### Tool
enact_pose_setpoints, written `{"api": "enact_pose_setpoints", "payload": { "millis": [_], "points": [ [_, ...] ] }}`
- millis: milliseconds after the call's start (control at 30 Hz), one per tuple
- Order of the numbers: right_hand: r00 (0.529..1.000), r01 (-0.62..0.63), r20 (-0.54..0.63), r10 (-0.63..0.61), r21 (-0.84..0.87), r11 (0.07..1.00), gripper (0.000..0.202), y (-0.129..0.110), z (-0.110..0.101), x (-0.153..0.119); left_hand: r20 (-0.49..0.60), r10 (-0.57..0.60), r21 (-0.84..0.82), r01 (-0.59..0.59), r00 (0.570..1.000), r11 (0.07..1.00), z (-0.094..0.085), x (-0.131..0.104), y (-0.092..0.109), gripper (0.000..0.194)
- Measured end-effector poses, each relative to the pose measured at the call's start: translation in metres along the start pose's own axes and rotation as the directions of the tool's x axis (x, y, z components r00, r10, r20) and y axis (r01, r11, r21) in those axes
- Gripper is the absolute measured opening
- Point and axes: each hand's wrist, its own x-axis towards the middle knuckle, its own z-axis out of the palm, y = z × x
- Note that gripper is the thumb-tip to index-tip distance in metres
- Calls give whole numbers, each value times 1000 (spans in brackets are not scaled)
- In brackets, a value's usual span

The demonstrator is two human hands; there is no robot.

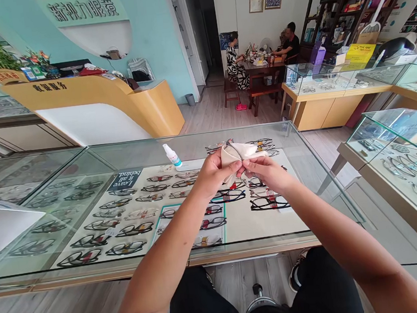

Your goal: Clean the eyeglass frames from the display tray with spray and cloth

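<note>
My left hand (pixel 215 172) is closed, pinching a thin dark-framed pair of glasses (pixel 234 147) with a pale cloth (pixel 251 150) folded around it. Most of the glasses is hidden by this cloth. My right hand (pixel 266 171) is closed too, its thumb and fingers gripping the cloth close to the left fingertips. Both hands are held above the glass display case (pixel 241 245). To their left, a small white spray bottle (pixel 172 155) with a blue band stands on the glass top.
Rows of eyeglasses (pixel 126 248) lie inside the case below. A white sheet-like object (pixel 4 227) juts in at left. More display cases (pixel 412 163) stand at right. Beyond are a counter (pixel 157 107) and two people (pixel 235 63) seated at a table.
</note>
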Motion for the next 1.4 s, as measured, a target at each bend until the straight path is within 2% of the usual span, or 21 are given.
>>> {"api": "enact_pose_setpoints", "payload": {
  "millis": [200,367,500,667,833,1033,1200,1267,1400],
  "points": [
    [1000,23,20,-24,18,1000,52,2,2,2,-19,12,-3,-12,1000,1000,4,0,0,54],
    [1000,11,3,-11,6,1000,51,2,0,2,-79,37,38,-34,996,999,5,-1,-2,55],
    [1000,3,2,-3,5,1000,50,3,-1,2,-76,53,51,-49,996,997,5,-2,-1,55],
    [999,2,35,-4,40,999,51,4,2,1,-44,16,38,-15,999,999,6,-2,4,61],
    [999,12,39,-14,32,999,50,1,5,0,-74,48,25,-46,996,999,9,-2,4,60],
    [999,21,28,-21,-12,1000,54,-1,7,-1,-185,61,62,-50,981,997,11,-4,-4,60],
    [999,40,27,-38,-69,997,56,1,8,-1,-277,16,19,-11,961,1000,8,-1,-11,68],
    [999,43,19,-42,-90,995,57,1,8,-1,-266,1,14,3,964,1000,4,1,-12,70],
    [999,22,-23,-23,-45,999,55,-2,5,-1,-145,1,46,6,989,999,-10,3,-4,65]
  ]
}}
